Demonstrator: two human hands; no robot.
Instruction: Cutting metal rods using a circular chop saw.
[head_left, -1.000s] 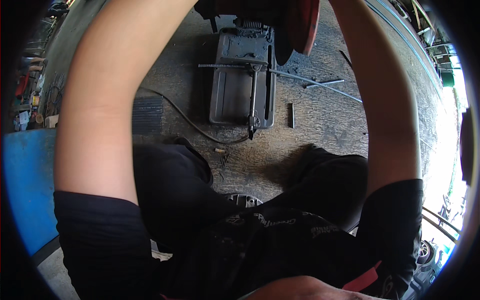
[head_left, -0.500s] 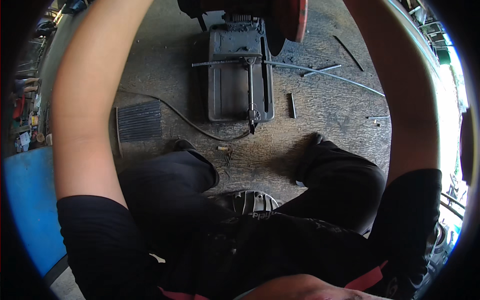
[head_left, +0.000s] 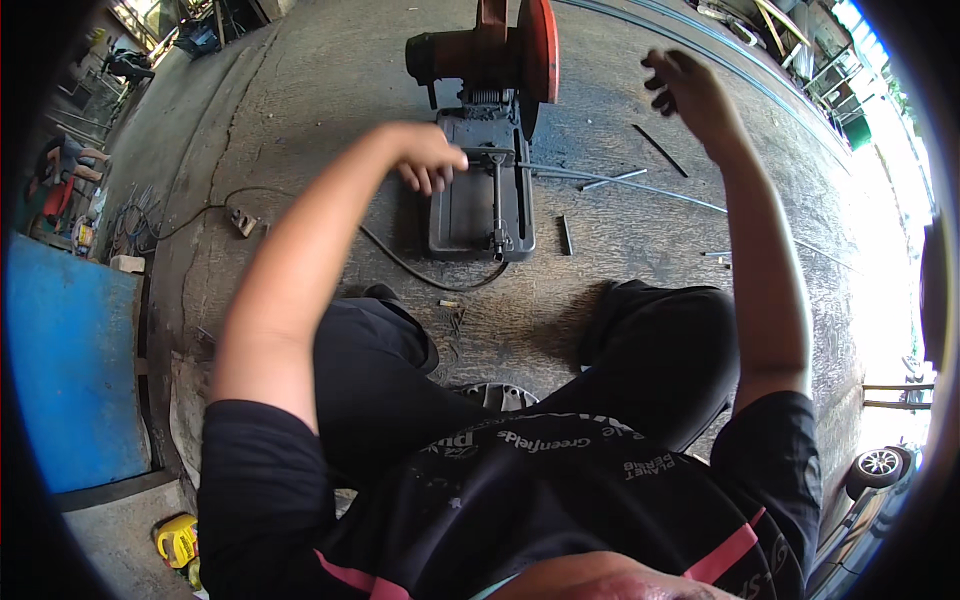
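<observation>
My left hand (head_left: 430, 158) hangs over the left side of a cut-off saw's dark metal base (head_left: 465, 220). Its fingers are loosely bent and apart, and nothing shows in them. Beside its fingertips is the saw's clamp (head_left: 497, 190), where a long thin metal rod (head_left: 640, 187) runs in from the right. My right hand (head_left: 690, 90) is raised in the air, right of the saw's red disc guard (head_left: 540, 50), with its fingers apart and holding nothing. The rod's left end is hidden behind my left hand.
Short metal pieces (head_left: 566, 235) and a dark bar (head_left: 660, 150) lie on the concrete floor right of the saw. A black cable (head_left: 400, 262) curves from its base to the left. Long pipes (head_left: 690, 45) lie at the far right. A blue panel (head_left: 75, 370) stands at the left.
Both hands, out of the picture at the top before, have come back into view. My left forearm now covers the spot where a bundle of dark rods lay. The view has shifted, showing more of the saw.
</observation>
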